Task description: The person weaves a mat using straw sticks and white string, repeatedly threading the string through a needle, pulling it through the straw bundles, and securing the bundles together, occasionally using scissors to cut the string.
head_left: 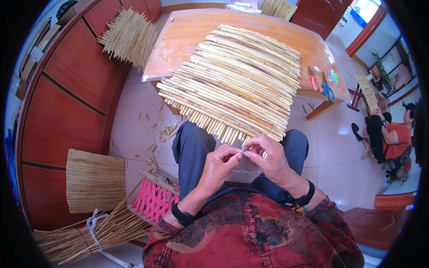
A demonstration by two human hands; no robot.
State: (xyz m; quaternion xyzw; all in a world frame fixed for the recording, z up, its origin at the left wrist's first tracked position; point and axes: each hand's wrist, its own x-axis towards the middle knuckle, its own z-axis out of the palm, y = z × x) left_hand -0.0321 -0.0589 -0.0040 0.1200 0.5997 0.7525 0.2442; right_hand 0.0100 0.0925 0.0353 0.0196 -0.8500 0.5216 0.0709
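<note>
fingertips (232, 151) of left hand (216, 164) and right hand (271, 157) meet, pinching thread (242, 151).

The counter (172, 49) is bearing a mat (241, 76), its near part projecting past the edge. Cutters (315, 81), scissors (325, 85) and a small box (333, 77) are lying toward the right. Offcuts (168, 131) are lying scattered on the floor (330, 147).
</note>
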